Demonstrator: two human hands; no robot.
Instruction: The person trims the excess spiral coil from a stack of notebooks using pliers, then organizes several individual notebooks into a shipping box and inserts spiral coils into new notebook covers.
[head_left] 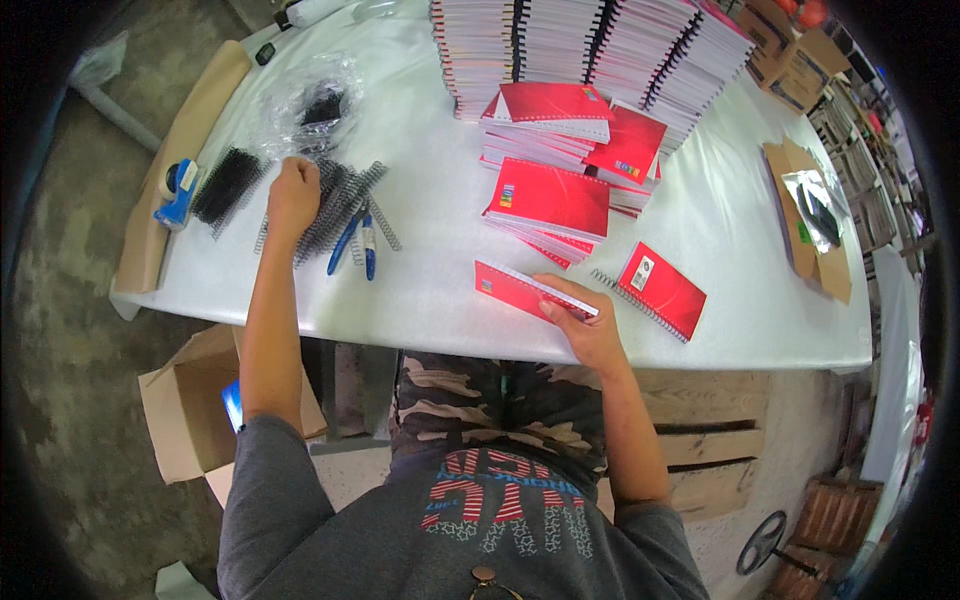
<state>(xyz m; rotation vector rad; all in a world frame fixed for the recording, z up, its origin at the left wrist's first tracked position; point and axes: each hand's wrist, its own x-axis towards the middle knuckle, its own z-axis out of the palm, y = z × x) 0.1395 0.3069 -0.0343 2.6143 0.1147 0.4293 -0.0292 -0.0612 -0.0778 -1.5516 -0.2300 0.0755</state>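
Note:
My right hand [588,322] grips a red-covered notebook [520,292] by its right end, tilted just above the table's near edge. A row of punched holes runs along its upper edge, and no coil shows in it. My left hand [294,196] is closed at the pile of dark spiral binding coils [338,205]; whatever its fingers pinch is hidden. Beside that pile lie blue-handled pliers [343,245] and another blue-handled tool [369,250]. Right of my right hand rests a red notebook with a spiral coil [662,290] along its left edge.
Loose red notebooks [552,195] are stacked at the centre, before tall rows of bound notebooks [560,45]. Left are more black coils [228,188], a blue tape dispenser [178,195] and clear plastic wrap [310,95]. An opened cardboard piece [800,225] lies right; a carton [190,400] stands below the table.

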